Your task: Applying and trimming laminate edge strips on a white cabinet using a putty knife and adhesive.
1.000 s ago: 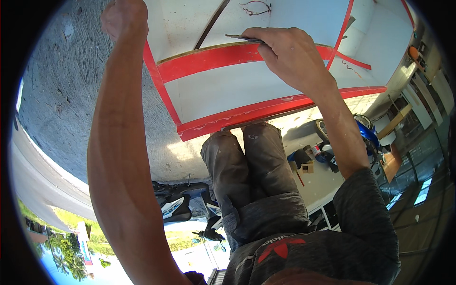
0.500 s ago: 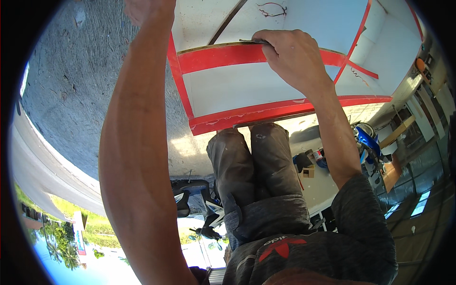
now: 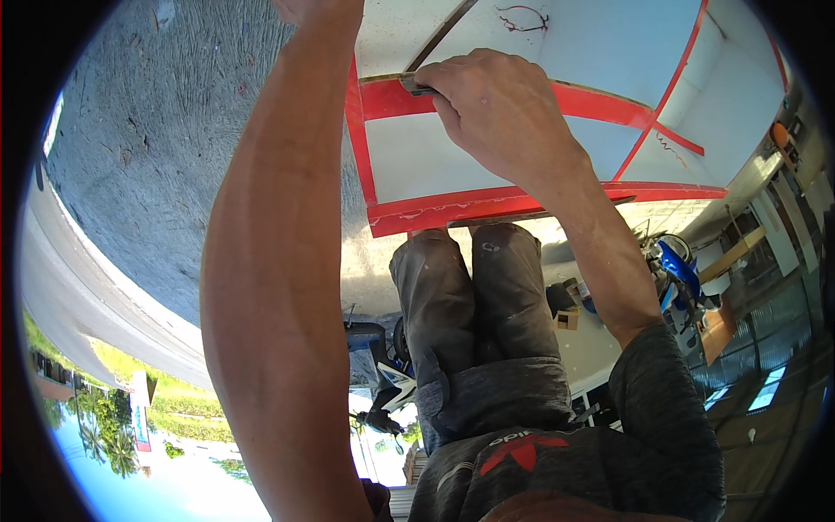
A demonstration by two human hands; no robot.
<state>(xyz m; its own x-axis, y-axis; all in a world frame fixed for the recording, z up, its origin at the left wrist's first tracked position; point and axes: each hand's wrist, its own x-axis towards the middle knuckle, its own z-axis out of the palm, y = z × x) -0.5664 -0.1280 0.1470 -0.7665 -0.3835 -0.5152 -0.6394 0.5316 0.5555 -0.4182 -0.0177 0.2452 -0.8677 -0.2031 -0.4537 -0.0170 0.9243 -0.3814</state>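
Observation:
Across the front stands a white cabinet-like frame with red edging (image 3: 383, 216). My right hand (image 3: 500, 100) is closed on a small flat dark piece (image 3: 416, 85), perhaps a scraper blade; its kind is not clear. The piece touches the frame's red crossbar (image 3: 600, 106) near its left end, at the bare brownish upper edge. My left arm reaches up past the frame's left side. Only the base of my left hand (image 3: 300, 9) shows at the top border; its fingers are out of the picture.
Rough grey concrete (image 3: 165, 165) spreads to the left, with a road beyond it. A motorcycle (image 3: 378, 374) stands behind my legs, and a blue one (image 3: 678, 265) is at the right. A small cardboard box (image 3: 567, 319) sits on the floor. Wires (image 3: 522, 19) hang inside the frame.
My right hand has slid left along the red crossbar with the dark piece, reaching near its left end. The view has shifted a little, and my left arm appears farther right.

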